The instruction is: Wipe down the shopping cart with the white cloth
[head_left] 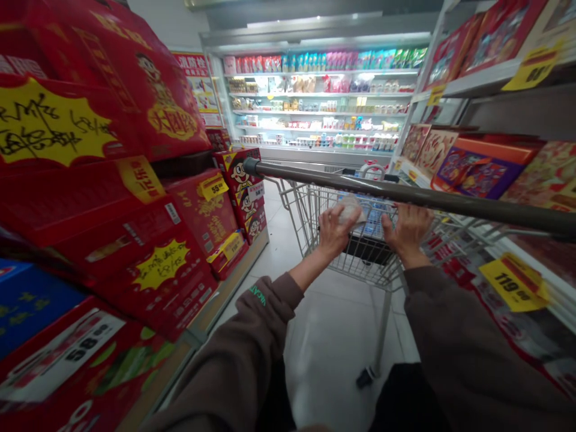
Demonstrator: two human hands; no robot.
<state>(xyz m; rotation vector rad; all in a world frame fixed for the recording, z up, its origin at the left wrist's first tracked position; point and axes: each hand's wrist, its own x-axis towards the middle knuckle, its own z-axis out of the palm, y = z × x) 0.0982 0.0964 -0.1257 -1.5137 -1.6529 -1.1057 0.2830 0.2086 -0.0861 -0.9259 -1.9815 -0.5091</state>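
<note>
Both my arms in brown sleeves reach forward to a wire shopping cart [310, 216] in a shop aisle. My left hand [332, 231] is closed on the cart's handle and also clutches a crumpled whitish piece of paper or tissue [351, 210]. My right hand [408, 231] is wrapped round the handle a little to the right. Blue packaged goods [375, 213] lie in the cart's basket. A long dark bar [405, 195] crosses the view just above my hands, close to the camera.
Stacked red gift boxes [135, 198] with yellow price tags line the left side. Shelves with boxed goods and yellow price tags [513, 282] run along the right. A lit chilled cabinet [324, 102] stands at the aisle's far end. Pale tiled floor [333, 336] lies under the cart.
</note>
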